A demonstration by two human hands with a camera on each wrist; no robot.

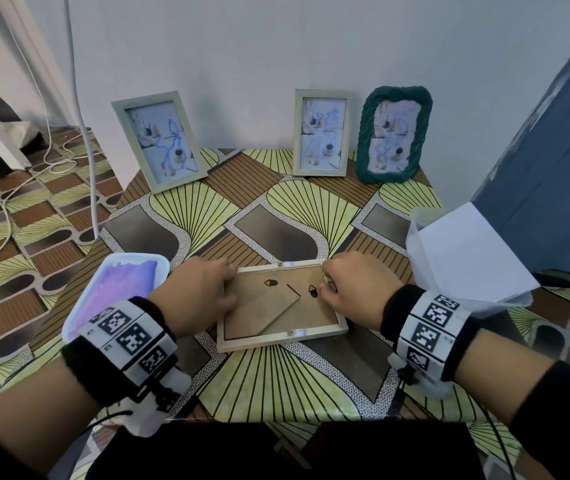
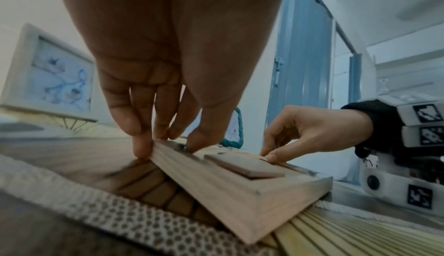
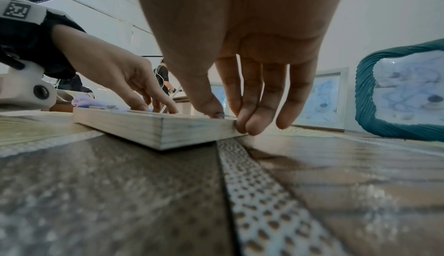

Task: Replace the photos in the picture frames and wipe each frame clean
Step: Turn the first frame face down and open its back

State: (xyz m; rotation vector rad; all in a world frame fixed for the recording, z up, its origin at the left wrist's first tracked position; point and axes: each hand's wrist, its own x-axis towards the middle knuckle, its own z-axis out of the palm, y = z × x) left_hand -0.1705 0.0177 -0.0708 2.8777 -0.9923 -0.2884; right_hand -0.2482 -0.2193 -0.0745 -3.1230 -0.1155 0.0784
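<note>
On the patterned table (image 1: 287, 382) before me, I see the wooden frame (image 1: 281, 336) lying face down; my left hand (image 1: 195, 292) pinches its far-left corner, my right hand (image 1: 352, 289) its far-right edge.

My head camera looks steeply down over the table (image 1: 276, 386), while both wrist cameras skim its surface, inward it seems, sharing the face-down frame (image 2: 242, 190).
</note>
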